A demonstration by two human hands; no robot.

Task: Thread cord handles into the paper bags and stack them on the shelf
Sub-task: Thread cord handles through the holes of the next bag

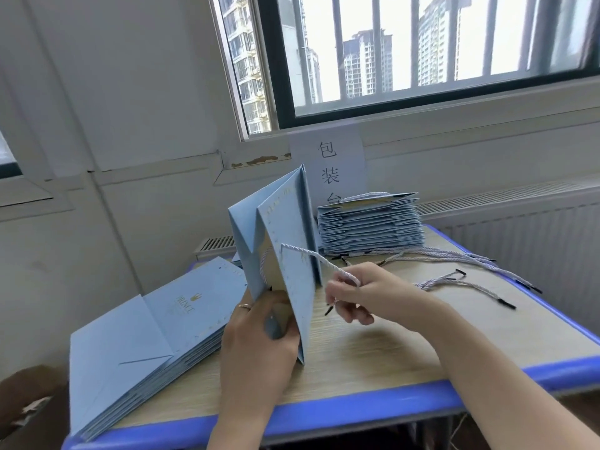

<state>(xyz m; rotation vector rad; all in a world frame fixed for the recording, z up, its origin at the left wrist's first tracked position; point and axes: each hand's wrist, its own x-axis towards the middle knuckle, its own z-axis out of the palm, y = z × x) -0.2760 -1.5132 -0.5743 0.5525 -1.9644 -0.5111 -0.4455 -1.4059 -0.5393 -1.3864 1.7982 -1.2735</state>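
Gripping upright paper bag (285,241) in left hand (259,332); right hand (360,293) just beside, pinching its cord (311,254)

On the left hand (259,332), I can't see the fingertips; they are hidden among the folds of the upright bag (289,228). The cord (311,254) passes through the front panel and I lose its far end there. The finished stack (370,222) covers the lowest character on the wall sign (328,164). The bag's gold print is too small for me to read.
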